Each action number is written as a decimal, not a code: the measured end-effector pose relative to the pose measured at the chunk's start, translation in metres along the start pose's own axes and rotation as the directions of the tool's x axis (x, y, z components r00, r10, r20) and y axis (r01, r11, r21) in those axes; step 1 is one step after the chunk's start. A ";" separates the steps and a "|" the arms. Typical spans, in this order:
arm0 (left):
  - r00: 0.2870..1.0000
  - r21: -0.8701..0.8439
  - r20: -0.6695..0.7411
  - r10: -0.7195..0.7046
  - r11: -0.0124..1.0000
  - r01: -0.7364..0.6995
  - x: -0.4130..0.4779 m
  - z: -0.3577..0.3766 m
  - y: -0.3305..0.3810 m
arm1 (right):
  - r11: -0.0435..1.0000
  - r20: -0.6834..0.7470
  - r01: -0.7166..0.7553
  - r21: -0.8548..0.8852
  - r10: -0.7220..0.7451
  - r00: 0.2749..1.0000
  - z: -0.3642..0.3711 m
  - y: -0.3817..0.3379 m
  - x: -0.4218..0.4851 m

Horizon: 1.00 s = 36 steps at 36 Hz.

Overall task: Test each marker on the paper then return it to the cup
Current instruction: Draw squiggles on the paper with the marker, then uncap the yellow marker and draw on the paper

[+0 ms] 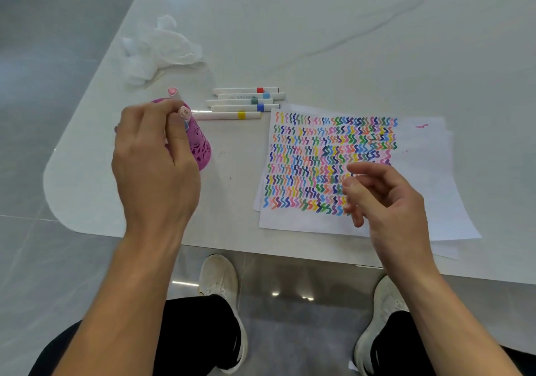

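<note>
The left hand (156,161) had its fingers clamped on a marker (184,112) at the pink cup (200,146); best lowered straight, steadying the cup. The right hand (385,198) hung loosely curled, empty, over the paper (420,149).

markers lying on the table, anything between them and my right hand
Nothing visible. The five markers lie in a row on the bare table just past the far left corner of the paper; the right hand hovers empty over the paper, with only the flat sheet between.
</note>
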<state>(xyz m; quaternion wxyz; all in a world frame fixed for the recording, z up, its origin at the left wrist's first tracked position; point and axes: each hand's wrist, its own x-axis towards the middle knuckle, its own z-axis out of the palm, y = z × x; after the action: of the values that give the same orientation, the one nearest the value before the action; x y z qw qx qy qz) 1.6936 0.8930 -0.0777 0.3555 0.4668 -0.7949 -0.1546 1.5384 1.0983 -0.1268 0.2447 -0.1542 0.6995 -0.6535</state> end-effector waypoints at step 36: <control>0.887 0.058 0.430 0.165 0.976 -0.209 -0.022 0.063 0.034 | 0.997 -0.090 -0.036 -0.066 0.030 0.996 -0.032 0.002 0.009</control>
<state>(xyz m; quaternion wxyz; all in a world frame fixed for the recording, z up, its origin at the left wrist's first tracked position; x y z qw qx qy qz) 1.6341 0.9237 -0.1112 0.1634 0.3611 -0.9011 -0.1759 1.5131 1.1206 -0.1290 0.2186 -0.1217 0.7338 -0.6317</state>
